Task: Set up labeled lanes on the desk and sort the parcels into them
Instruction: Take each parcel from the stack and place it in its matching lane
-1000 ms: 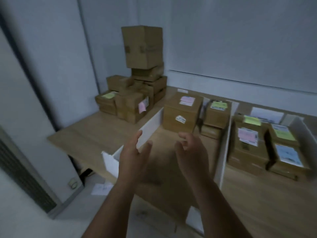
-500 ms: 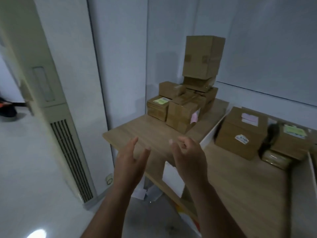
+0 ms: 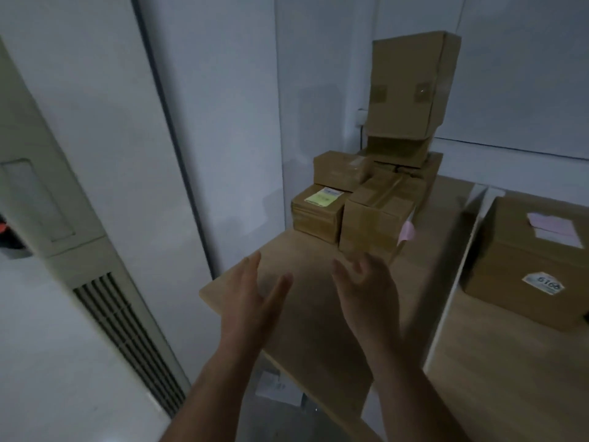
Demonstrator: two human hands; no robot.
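A pile of brown cardboard parcels stands at the far left corner of the wooden desk (image 3: pixel 299 314). Nearest me in the pile is a taped parcel with a pink label (image 3: pixel 373 224); left of it lies a flat parcel with a yellow-green label (image 3: pixel 315 212); a tall box (image 3: pixel 411 87) tops the pile. My left hand (image 3: pixel 251 301) and my right hand (image 3: pixel 366 291) hover empty over the desk, palms facing each other, fingers apart, just short of the taped parcel. A white divider (image 3: pixel 452 279) marks off a lane to the right, where a large parcel with a pink note (image 3: pixel 535 260) sits.
A tall cream air-conditioning unit (image 3: pixel 105 298) with a vent grille stands on the floor to the left. White walls close the corner behind the pile. Sheets of paper (image 3: pixel 277 387) lie on the floor under the desk edge.
My view has swung left, from the sorted lanes to the unsorted pile. Both hands have stayed raised and empty and have come closer to the pile.
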